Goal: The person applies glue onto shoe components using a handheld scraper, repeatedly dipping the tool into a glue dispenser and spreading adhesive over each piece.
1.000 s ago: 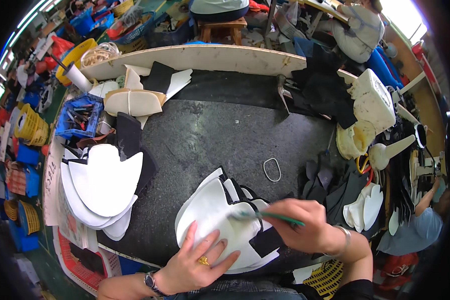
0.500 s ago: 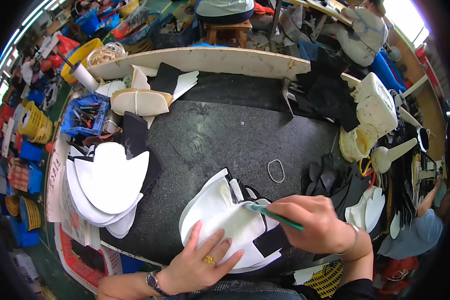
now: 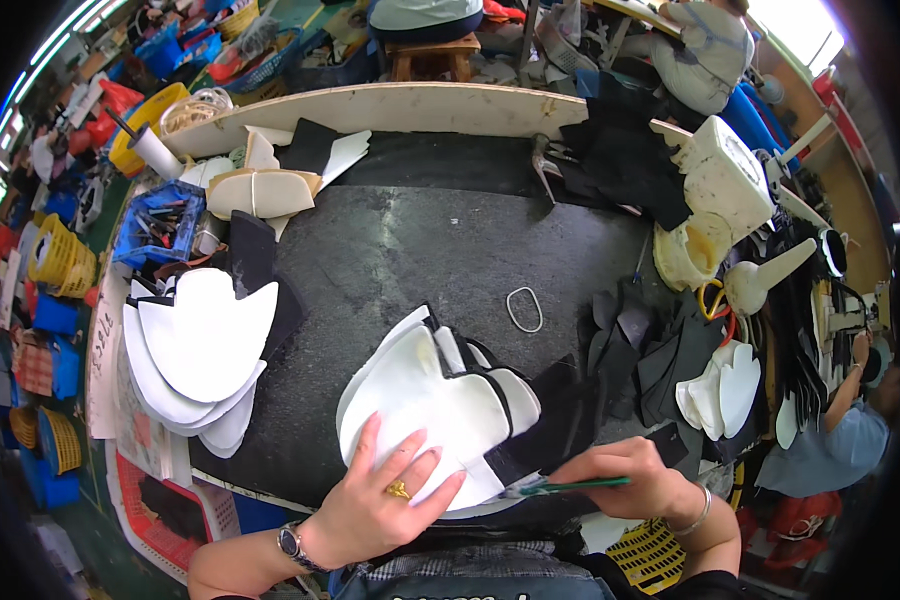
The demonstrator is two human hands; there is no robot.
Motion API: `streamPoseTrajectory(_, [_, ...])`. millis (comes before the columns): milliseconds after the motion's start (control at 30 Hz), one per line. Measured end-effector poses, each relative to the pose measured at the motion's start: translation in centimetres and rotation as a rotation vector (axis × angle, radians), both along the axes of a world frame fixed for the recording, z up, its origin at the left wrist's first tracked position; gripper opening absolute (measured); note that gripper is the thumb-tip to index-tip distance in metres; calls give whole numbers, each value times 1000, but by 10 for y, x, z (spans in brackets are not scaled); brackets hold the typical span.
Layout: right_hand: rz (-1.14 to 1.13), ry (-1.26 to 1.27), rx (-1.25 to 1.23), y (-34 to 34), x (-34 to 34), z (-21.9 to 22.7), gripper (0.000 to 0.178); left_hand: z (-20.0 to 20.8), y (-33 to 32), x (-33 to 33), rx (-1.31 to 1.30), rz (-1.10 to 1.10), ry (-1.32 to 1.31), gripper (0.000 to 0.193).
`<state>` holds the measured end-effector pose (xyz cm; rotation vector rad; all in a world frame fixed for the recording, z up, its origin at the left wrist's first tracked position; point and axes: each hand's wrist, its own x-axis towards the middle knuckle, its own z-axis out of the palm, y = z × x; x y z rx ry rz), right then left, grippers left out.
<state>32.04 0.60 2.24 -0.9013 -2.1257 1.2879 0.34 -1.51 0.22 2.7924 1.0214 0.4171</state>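
At the near right corner of the white stack, the green-handled brush now sits lower than half a second ago, away from the far lobe. The right hand pinches its handle; the left hand lies with fingers spread on the smooth, lobed sheets, centre-near on the dark, scuffed tabletop.
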Motion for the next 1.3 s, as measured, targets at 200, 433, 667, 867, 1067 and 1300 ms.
streamPoseTrajectory(200, [-489,-145,456,-42,-34,3,29,-4,1,6,37,-25,-4,29])
streamPoseTrajectory(433, [-644,-293,587,-44,-17,-28,32,1,-2,4,-3,-6,34,31])
streamPoseTrajectory(667, [-342,-151,528,-45,-37,-1,44,3,-1,7,3,-8,29,30])
streamPoseTrajectory(867, [-526,-486,572,-20,3,-20,48,3,0,3,12,-5,23,29])
streamPoseTrajectory(1067, [-488,-29,601,-14,-22,31,33,0,-3,-3,33,17,-5,32])
streamPoseTrajectory(1300, [-39,42,505,49,-85,-15,65,-5,-1,-5,47,7,-30,40])
